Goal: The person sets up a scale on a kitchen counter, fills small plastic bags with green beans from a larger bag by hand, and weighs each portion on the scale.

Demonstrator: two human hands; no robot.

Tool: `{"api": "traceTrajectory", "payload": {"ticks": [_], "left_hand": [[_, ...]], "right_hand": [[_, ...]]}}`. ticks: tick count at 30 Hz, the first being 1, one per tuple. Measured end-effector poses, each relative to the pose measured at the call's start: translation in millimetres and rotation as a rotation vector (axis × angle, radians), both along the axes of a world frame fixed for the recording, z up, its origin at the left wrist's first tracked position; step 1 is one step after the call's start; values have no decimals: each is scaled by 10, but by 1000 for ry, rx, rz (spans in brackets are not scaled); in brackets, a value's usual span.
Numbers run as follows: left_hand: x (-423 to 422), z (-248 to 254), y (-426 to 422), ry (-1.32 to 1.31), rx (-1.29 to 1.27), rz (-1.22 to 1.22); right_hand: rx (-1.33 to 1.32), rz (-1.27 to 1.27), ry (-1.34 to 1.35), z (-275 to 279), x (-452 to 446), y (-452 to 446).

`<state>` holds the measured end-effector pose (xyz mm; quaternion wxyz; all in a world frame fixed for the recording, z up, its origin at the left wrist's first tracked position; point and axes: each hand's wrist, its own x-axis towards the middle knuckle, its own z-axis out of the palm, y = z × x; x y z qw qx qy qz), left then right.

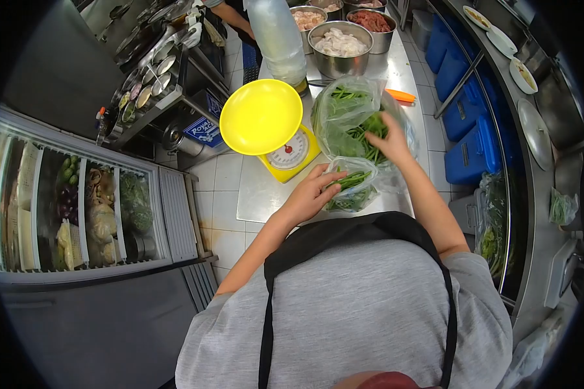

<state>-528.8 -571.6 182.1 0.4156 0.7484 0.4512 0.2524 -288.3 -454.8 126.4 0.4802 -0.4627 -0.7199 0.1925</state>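
My left hand (313, 193) grips the rim of a small clear plastic bag (357, 202) with cut green stems, like green beans, inside. My right hand (392, 139) reaches into the mouth of a larger clear plastic bag (339, 97), its fingers closed around some of the green stems (367, 137). Part of those fingers is hidden among the greens. The two bags touch on the steel table (253, 194). Left of them stands a yellow kitchen scale (288, 155) topped by a yellow bowl-shaped pan (261, 117).
Beyond the bags are metal pots of raw meat (340, 44), a tall plastic-wrapped stack (278, 45) and an orange-handled tool (401, 96). A glass-door fridge (84, 207) stands left, blue bins (467, 155) right. Another person's arm (232, 16) shows at the top.
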Motion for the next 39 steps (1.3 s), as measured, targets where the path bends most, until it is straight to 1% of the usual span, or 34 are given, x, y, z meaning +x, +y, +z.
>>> {"api": "traceTrajectory", "payload": {"ticks": [1,2,3,4,5,7,8,9,11,12,15,16,17,18,19,20,21,23,27,29,30,31,33,35,36,37,38,39], "left_hand": [[18,-35,-8,-31,7,4],[25,-51,0,-62,18,11],[37,6,-3,-62,25,15],[51,82,-34,-73,-28,45],[59,125,-47,-84,-80,74],[54,99,-43,-104,-43,88],[54,91,-40,-121,-6,97],[58,95,-36,-123,-4,95],[66,105,-28,-114,-30,100],[69,102,-10,-116,-22,98],[55,50,-13,-101,44,75],[53,38,-7,-100,41,74],[51,35,0,-100,38,71],[54,72,-6,-99,41,68],[59,134,-19,-88,-30,71],[59,174,-18,-76,-101,75],[52,151,-12,-77,-98,78],[29,51,-6,-103,24,55],[28,15,25,-111,109,45],[36,72,18,-85,32,58],[37,73,14,-83,30,56],[44,77,23,-97,-8,57],[53,69,29,-111,-45,59],[44,35,31,-136,-46,66],[37,55,29,-136,-46,70],[32,89,18,-121,-62,75],[27,106,13,-107,-79,79],[23,101,14,-108,-79,79]], "right_hand": [[-125,25,-128,-52,-2,-55],[-116,27,-128,-77,11,-54],[-226,72,-29,-28,-4,-62],[-342,116,71,11,-19,-83],[-341,119,70,61,-24,-85],[-363,210,468,185,-36,-110],[-297,186,400,178,-30,-122],[-294,184,398,151,-22,-122],[-599,177,462,90,0,-123],[-543,173,555,230,-63,-198],[-447,151,618,325,-104,-224],[-388,137,586,310,-100,-200],[-383,135,587,219,-77,-157],[-398,146,477,148,-65,-128],[-412,158,367,81,-48,-100],[-435,138,406,6,-34,-115],[-433,141,405,-3,-30,-89],[-494,56,291,-34,-14,-53],[-520,-8,375,38,-34,69],[-717,-1,208,51,-32,209],[-735,0,-88,109,-29,328],[-733,-3,-85,35,-31,497],[143,21,-431,-154,-54,730],[37,-80,-332,436,-226,504],[-98,-161,-381,654,-307,412],[-234,-243,-430,740,-346,369],[-234,-242,-431,636,-336,417],[-188,-184,-530,453,-307,503]]}}
